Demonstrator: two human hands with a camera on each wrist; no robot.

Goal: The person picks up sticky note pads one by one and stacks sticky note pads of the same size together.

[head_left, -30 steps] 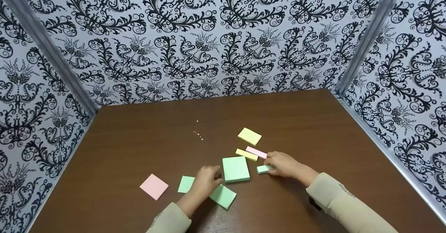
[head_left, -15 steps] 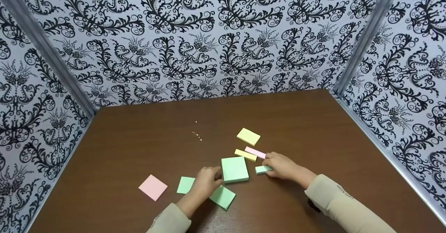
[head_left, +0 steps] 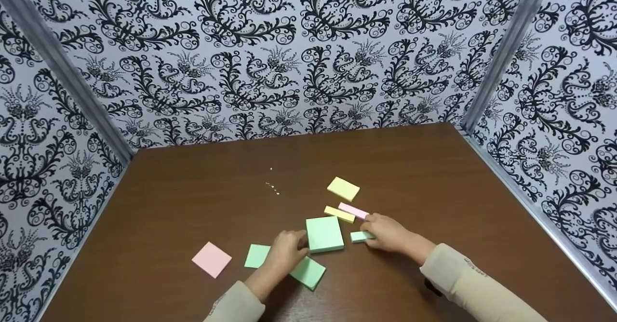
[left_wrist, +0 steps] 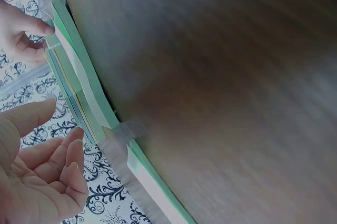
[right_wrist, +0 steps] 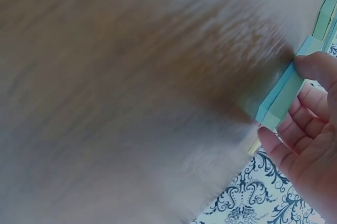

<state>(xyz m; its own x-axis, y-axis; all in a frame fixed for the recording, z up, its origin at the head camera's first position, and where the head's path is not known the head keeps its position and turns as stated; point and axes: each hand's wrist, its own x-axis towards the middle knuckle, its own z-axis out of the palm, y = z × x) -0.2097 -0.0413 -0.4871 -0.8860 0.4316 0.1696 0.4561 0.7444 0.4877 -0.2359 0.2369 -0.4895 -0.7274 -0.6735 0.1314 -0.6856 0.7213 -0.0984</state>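
Between the thumb and fingers of my right hand (head_left: 389, 233) is a narrow mint-green sticky note pad (head_left: 360, 236), pinched at its right end in the head view. The right wrist view shows the thumb (right_wrist: 318, 66) on one side of this pad. To its left lies a thick square green sticky note pad (head_left: 325, 234). My left hand (head_left: 285, 250) is just left of the square pad, fingers loosely curled and holding nothing. Partly covered by the left hand and wrist are a green rectangular pad (head_left: 309, 272) and a smaller green pad (head_left: 257, 256).
Beyond the square pad lie a yellow strip pad (head_left: 339, 214), a pink strip pad (head_left: 353, 210) and a yellow rectangular pad (head_left: 343, 188). A pink square pad (head_left: 212, 260) is at the left. Small pale crumbs (head_left: 273, 187) dot the brown table (head_left: 217, 182). Patterned walls (head_left: 289, 71) enclose it.
My right hand has shifted slightly left with the narrow mint pad, bringing it a little closer to the square green pad. The left hand stays in place.
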